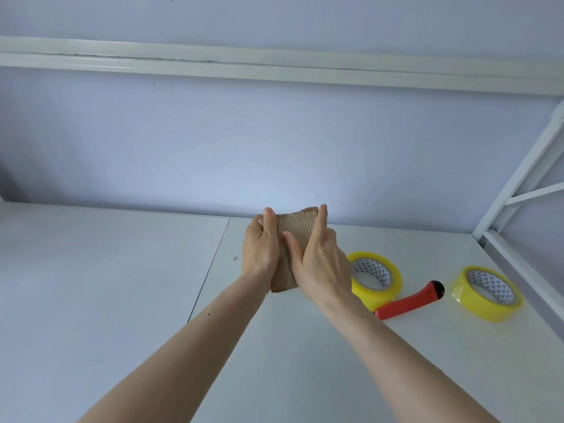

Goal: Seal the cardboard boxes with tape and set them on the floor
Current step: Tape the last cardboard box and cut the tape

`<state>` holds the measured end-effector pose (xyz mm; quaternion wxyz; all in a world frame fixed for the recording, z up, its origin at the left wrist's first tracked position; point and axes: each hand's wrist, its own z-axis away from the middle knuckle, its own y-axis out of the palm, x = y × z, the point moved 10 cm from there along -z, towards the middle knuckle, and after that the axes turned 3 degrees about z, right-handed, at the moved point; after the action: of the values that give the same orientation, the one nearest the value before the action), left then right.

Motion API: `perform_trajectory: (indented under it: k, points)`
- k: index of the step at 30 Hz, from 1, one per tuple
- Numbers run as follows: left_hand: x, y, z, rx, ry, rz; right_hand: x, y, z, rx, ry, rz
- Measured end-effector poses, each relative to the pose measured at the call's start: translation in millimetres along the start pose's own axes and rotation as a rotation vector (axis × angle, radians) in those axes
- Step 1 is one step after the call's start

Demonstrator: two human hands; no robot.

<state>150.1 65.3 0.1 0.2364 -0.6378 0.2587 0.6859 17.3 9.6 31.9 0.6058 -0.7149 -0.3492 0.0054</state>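
Both hands hold a small cardboard box (293, 236) over the white counter (122, 285), near its far edge by the pale blue wall (274, 141). The left hand (261, 248) grips the box's left side, thumb laid up along the near face and the fingers wrapped out of sight behind it. The right hand (320, 261) clasps the right side, its thumb pressed across the brown face and a finger reaching up to the top corner. The box is tilted, its upper end leaning away; the visible face is ribbed, and a scrap of torn paper or tape shows at the top right corner. No print or label can be read on it. Whether its lower end touches the counter cannot be told.

To the right of the right wrist lies a yellow tape roll (377, 277) on its flat side (its core carries a grey triangle pattern, no legible words). Just beside it, touching or nearly touching its near rim, lies an orange cutter (409, 300) with a black tip, pointing toward the far right. Further right, apart from the cutter, a second tape roll (488, 293) lies flat, with the same yellow colour and the same patterned core.

A seam (210, 267) runs across the counter left of the hands. A white metal frame (518, 184) rises at the right edge, and a white rail (274, 64) crosses the wall high up.
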Motion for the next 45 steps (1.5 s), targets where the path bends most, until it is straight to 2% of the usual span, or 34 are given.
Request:
perform_trajectory:
  k: [3,5,7,9,11,13,16,20,24,27,29,36,42,45]
  points:
    - [18.2,4.1,4.6,0.097,-0.161,0.033,-3.0,-2.4,4.0,-0.025,0.005,-0.058]
    - [22.1,8.4,10.0,0.178,-0.204,0.121,-3.6,-8.9,8.9,-0.067,-0.026,-0.228]
    - [15.4,3.1,17.1,0.203,-0.163,0.184,-3.8,-8.4,14.7,-0.063,-0.064,-0.425]
    - [13.4,-3.4,22.7,0.226,-0.111,0.250,-5.4,5.9,18.8,0.048,-0.072,-0.581]
    - [22.0,-14.0,21.2,0.205,-0.059,0.328,-7.7,22.5,21.7,0.210,-0.006,-0.745]
    - [33.5,-28.1,19.5,0.162,-0.005,0.317,-14.9,37.3,19.6,0.300,0.075,-0.854]
    - [60.9,-40.8,20.1,0.154,-0.045,0.257,-23.8,66.4,10.3,0.394,0.152,-0.849]
    - [72.4,-50.7,15.0,0.158,-0.142,0.170,-33.5,92.5,-5.5,0.447,0.238,-0.710]
    - [72.4,-37.1,7.3,0.240,-0.259,0.079,-24.7,107.1,-14.7,0.567,0.263,-0.607]
    - [80.7,-34.6,4.2,0.237,-0.326,0.059,-19.6,119.7,-9.2,0.676,0.320,-0.614]
    - [87.7,-33.1,3.2,0.244,-0.356,0.085,-18.7,121.7,-6.9,0.693,0.335,-0.636]
    - [88.9,-31.9,6.5,0.262,-0.348,0.132,-13.7,115.2,-7.4,0.632,0.273,-0.703]
    - [81.7,-52.9,10.3,0.202,-0.316,0.228,19.7,101.1,-7.2,0.659,0.146,-0.729]
    - [68.5,-83.6,18.8,0.114,-0.276,0.277,52.1,102.9,-1.7,0.704,0.065,-0.713]
